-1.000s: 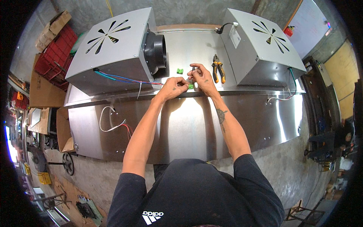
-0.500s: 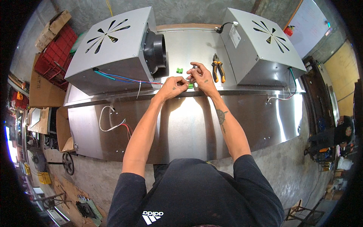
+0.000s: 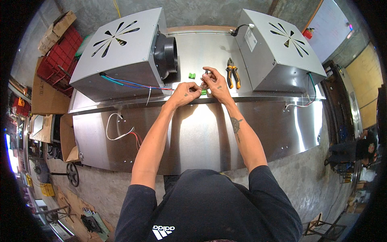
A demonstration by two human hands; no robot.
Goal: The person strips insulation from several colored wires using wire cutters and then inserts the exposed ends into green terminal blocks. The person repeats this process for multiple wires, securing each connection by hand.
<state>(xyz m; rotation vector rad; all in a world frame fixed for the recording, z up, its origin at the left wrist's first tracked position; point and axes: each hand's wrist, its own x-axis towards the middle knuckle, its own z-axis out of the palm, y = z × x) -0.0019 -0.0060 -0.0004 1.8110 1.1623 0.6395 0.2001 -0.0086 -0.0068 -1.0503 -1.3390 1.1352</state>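
Note:
My left hand (image 3: 186,93) is closed near the sheet-metal edge, its fingertips at a small green terminal block (image 3: 203,92) and the end of the red and blue wires (image 3: 141,85). Fingers cover the exact spot where wire and block meet. Just right of it, my right hand (image 3: 216,84) pinches a slim, dark-handled screwdriver (image 3: 207,72), held upright with its tip toward the block. A second green terminal block (image 3: 192,76) lies on the metal a little farther off. Combination pliers (image 3: 232,74) with orange and black handles lie right of my right hand.
A grey metal box (image 3: 117,44) with a black round duct collar (image 3: 166,55) stands at left, another grey box (image 3: 282,48) at right. White cable (image 3: 108,128) and red wires emerge from the front panel (image 3: 100,145). A person (image 3: 354,151) is at far right.
Both hands keep almost the same place and grip, with only a slight shift of the whole view. The person at far right has moved slightly.

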